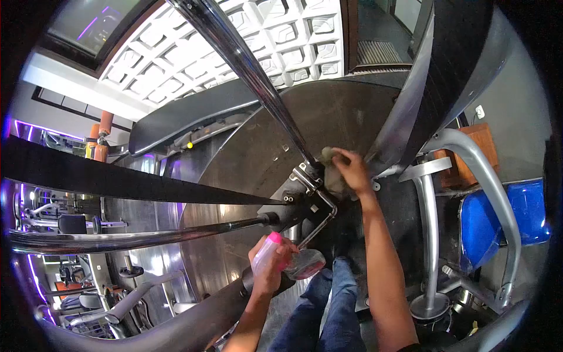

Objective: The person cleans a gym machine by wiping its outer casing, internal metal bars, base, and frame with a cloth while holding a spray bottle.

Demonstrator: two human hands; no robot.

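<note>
The left hand (268,267) wraps round a pink-topped clear plastic spray bottle (309,264) — likely light, slick, best held by its neck; the half-curled right hand (353,172) holds a soft-looking greyish cloth (333,176) beside a polished chrome bar (252,80).

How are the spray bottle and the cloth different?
The spray bottle is pink and see-through; the cloth is dull greyish. The bottle has a firm shape; the cloth looks crumpled. The left hand grips the bottle; the right hand touches the cloth. Both have a hand on them.
</note>
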